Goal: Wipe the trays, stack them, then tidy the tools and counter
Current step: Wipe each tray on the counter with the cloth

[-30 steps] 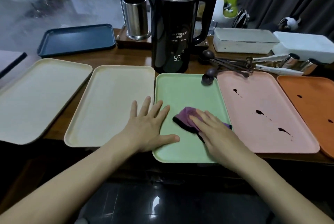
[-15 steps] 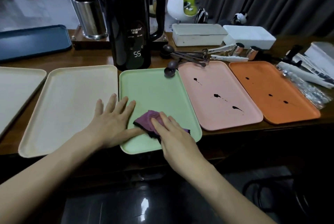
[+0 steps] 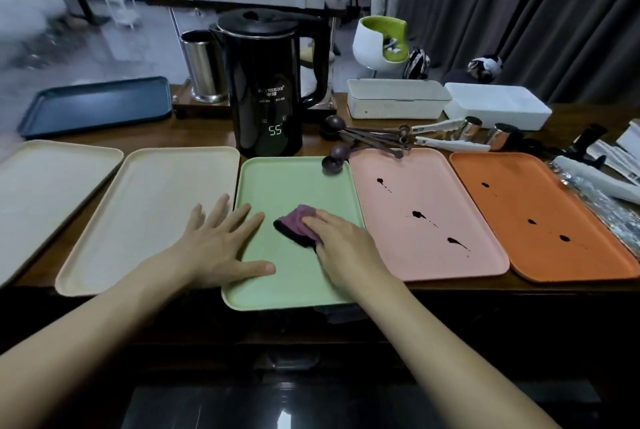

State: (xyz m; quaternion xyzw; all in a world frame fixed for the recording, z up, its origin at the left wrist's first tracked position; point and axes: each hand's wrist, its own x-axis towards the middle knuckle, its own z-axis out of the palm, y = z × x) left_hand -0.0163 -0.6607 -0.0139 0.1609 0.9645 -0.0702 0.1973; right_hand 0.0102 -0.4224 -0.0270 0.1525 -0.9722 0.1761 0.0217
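A green tray (image 3: 291, 182) lies in the middle of the wooden counter. My right hand (image 3: 341, 245) presses a purple cloth (image 3: 298, 222) flat onto it. My left hand (image 3: 221, 243) rests spread, fingers apart, across the green tray's left rim and the cream tray (image 3: 149, 206) beside it. Another cream tray (image 3: 41, 193) sits at the far left. To the right lie a pink tray (image 3: 426, 238) and an orange tray (image 3: 540, 231), both with dark stains. Dark measuring spoons (image 3: 360, 141) lie behind the trays, one bowl resting on the green tray's far corner.
A black kettle (image 3: 266, 89) showing 55 stands behind the green tray, with a steel cup (image 3: 202, 64) and a dark blue tray (image 3: 97, 104) to its left. White boxes (image 3: 398, 97), white tongs (image 3: 446, 132), small metal cups and wrapped items crowd the back right. A person stands far behind.
The view has shifted; my right hand has slid the cloth a little across the green tray. My left hand stays spread on the tray's left edge.
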